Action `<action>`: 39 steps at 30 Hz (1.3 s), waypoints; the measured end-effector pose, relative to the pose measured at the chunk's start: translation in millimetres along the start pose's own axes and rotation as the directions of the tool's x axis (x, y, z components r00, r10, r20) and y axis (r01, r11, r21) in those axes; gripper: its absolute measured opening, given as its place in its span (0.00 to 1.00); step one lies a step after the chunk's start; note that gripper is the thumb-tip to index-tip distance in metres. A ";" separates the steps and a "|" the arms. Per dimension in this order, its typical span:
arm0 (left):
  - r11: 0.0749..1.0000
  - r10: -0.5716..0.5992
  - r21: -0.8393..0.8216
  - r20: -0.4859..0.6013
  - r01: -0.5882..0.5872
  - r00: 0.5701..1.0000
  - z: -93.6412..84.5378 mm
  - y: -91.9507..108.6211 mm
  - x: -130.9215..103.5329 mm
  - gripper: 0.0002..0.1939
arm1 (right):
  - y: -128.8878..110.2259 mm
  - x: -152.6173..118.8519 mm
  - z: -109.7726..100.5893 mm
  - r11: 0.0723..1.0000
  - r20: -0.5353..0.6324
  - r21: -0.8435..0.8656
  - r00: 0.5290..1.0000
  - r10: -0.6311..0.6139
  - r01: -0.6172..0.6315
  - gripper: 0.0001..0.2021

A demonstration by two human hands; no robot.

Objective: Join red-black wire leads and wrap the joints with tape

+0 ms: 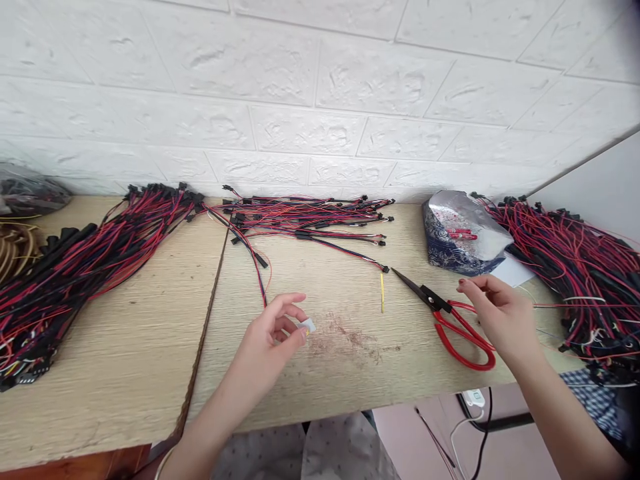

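Observation:
My left hand (274,333) is over the middle of the table. Its thumb and fingers pinch a small white piece (307,325) with a bit of yellow at its lower edge. A dark wire cable (262,280) runs from the back down to behind this hand. On the right, my right hand (500,320) is raised near the scissors' handles, thumb and forefinger together; whatever lies between them is too small to make out. The scissors (440,307), black-bladed with red handles, lie with their tips toward the back left. A short yellow strip (383,293) lies left of their tips.
Bundles of red and black wires with connectors lie at the left (110,260), back middle (310,220) and right (570,267). A blue patterned box with a silver bag (463,230) stands at the back right. A seam (207,320) crosses the table. Behind is a white brick wall (320,87).

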State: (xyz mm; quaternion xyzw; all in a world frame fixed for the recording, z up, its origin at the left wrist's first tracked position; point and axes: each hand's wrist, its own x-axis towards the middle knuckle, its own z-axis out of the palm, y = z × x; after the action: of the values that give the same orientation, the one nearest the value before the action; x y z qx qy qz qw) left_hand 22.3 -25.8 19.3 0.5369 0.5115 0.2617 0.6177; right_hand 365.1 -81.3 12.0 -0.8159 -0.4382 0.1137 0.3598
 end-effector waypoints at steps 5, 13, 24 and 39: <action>0.997 -0.002 -0.072 0.009 0.003 1.000 11.1 -3.2 -3.4 0.20 | -50.9 -47.8 19.8 0.981 0.211 0.164 0.969 -0.133 0.099 0.11; 0.998 0.015 -0.069 0.036 -0.013 0.999 15.0 -2.0 -13.5 0.22 | -117.7 -92.4 70.6 0.918 0.587 0.394 0.755 -0.292 0.049 0.05; 0.986 0.118 0.143 -0.270 -0.082 0.956 -7.3 -12.6 -33.9 0.12 | -129.5 -86.0 88.1 0.851 0.705 0.447 0.693 -0.147 -0.275 0.14; 0.672 0.142 0.730 -0.289 0.122 0.947 -13.0 -26.6 -27.9 0.06 | -125.3 -91.7 119.8 0.773 0.675 0.523 0.729 -0.117 -0.360 0.13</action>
State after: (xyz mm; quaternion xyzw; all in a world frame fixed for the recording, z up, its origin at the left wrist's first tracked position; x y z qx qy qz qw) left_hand -5.1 -52.6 5.7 0.6932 0.6641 0.1195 0.2535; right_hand 171.7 -51.2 0.4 -0.5799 -0.4166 0.5635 0.4156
